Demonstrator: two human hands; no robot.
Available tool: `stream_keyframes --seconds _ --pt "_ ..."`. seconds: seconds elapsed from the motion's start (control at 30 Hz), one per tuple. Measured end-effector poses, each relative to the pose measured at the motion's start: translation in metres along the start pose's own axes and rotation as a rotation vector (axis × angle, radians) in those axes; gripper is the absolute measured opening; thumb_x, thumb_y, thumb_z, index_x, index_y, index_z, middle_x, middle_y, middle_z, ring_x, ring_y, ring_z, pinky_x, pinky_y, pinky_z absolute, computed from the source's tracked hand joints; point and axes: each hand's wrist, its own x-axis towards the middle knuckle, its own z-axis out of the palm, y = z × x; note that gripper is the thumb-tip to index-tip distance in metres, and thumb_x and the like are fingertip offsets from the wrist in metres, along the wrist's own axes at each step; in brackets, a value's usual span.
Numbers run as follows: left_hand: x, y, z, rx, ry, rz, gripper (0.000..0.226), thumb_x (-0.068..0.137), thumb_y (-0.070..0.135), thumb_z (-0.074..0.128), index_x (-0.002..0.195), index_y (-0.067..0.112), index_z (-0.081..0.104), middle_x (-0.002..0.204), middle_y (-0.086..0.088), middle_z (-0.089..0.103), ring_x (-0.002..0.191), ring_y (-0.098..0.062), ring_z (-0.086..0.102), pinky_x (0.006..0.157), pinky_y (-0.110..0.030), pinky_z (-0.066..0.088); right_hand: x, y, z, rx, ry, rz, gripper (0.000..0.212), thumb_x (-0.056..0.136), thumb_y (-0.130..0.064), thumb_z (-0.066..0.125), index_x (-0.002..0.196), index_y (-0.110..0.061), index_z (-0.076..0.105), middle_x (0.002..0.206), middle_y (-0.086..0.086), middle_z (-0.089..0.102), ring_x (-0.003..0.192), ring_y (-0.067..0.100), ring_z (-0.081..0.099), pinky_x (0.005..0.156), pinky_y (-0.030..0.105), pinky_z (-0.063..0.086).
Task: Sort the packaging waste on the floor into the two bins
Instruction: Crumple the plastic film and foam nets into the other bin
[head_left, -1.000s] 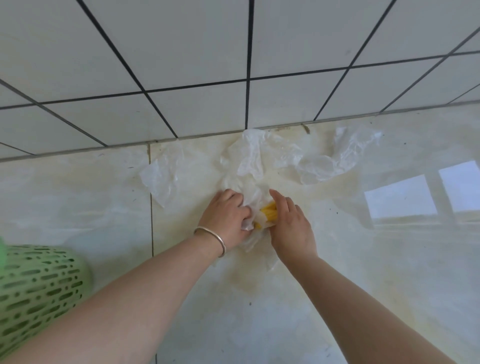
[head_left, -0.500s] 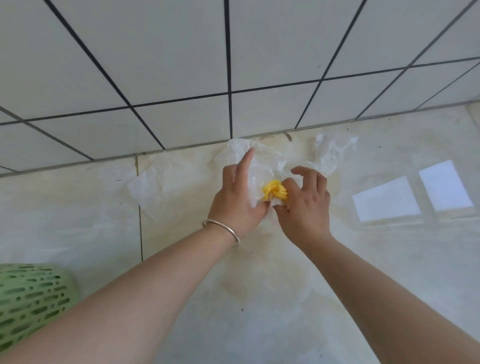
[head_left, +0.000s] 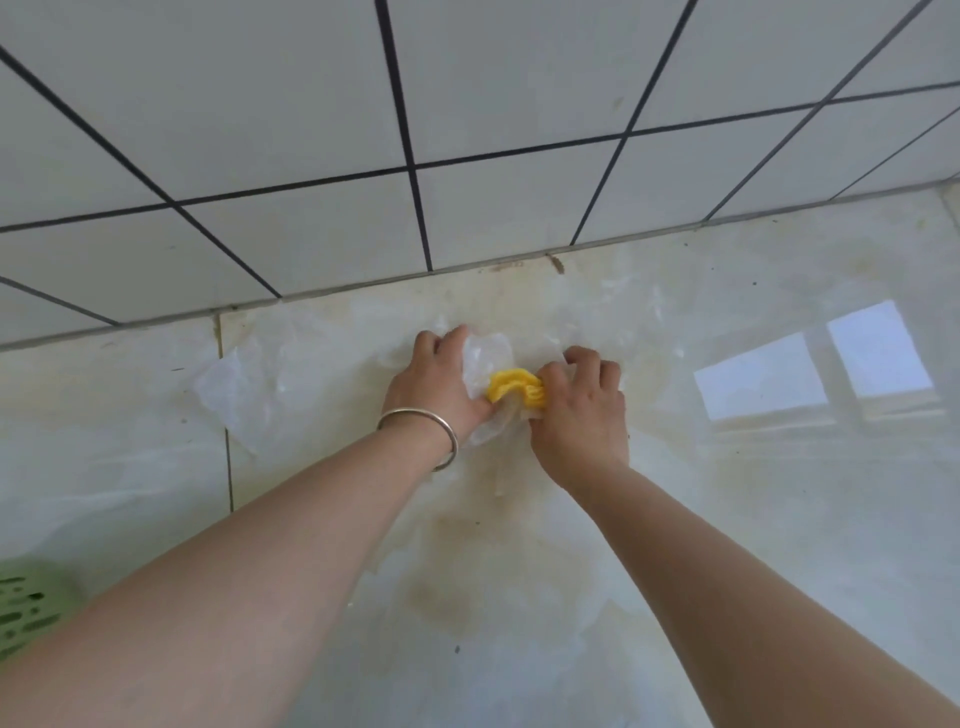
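Observation:
A crumpled yellow wrapper sits bunched inside clear plastic film between my two hands, just above the pale floor near the wall. My left hand, with a metal bangle on the wrist, grips the film on the left side of the bundle. My right hand pinches the yellow wrapper and film from the right. Another sheet of thin clear plastic lies flat on the floor to the left. More film lies faintly visible behind my right hand.
A green perforated bin shows at the lower left edge, partly hidden by my left forearm. A white tiled wall with dark grout rises straight ahead. Window light reflects on the glossy floor at right.
Both hands have closed tighter around the bundle and gathered more film. My left fingers, spread half a second ago, are now curled. The view has shifted, so the green bin shows less.

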Motion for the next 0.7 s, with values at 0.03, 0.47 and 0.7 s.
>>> stream_keyframes --seconds 0.03,0.47,0.7 --pt "-0.002 0.003 0.003 -0.003 0.004 -0.002 0.072 0.075 0.042 0.066 0.138 0.029 0.034 0.129 -0.006 0.045 0.113 -0.031 0.055 0.093 -0.036 0.045 -0.002 -0.002 0.002 0.039 0.012 -0.012 0.031 0.084 -0.012 0.05 0.115 -0.011 0.049 0.132 0.011 0.039 0.118 0.033 0.034 0.088 0.034 0.036" --pt "-0.069 -0.017 -0.02 -0.062 0.125 -0.081 0.024 0.087 0.03 0.056 0.091 0.007 0.059 0.103 -0.016 0.064 0.101 -0.036 0.058 0.071 -0.031 0.038 -0.045 -0.058 -0.01 0.606 -0.158 0.088 0.022 0.088 -0.018 0.053 0.109 -0.015 0.049 0.101 0.006 0.063 0.094 0.027 0.059 0.068 0.026 0.038" --pt "-0.098 -0.059 -0.063 -0.489 0.468 -0.04 0.018 0.072 0.0 0.068 0.084 0.008 0.058 0.103 -0.015 0.059 0.092 -0.026 0.059 0.073 -0.023 0.039 -0.057 -0.122 -0.029 0.691 -0.157 -0.115 0.014 0.088 -0.012 0.051 0.077 -0.019 0.047 0.087 -0.002 0.044 0.08 0.017 0.046 0.062 0.016 0.027"
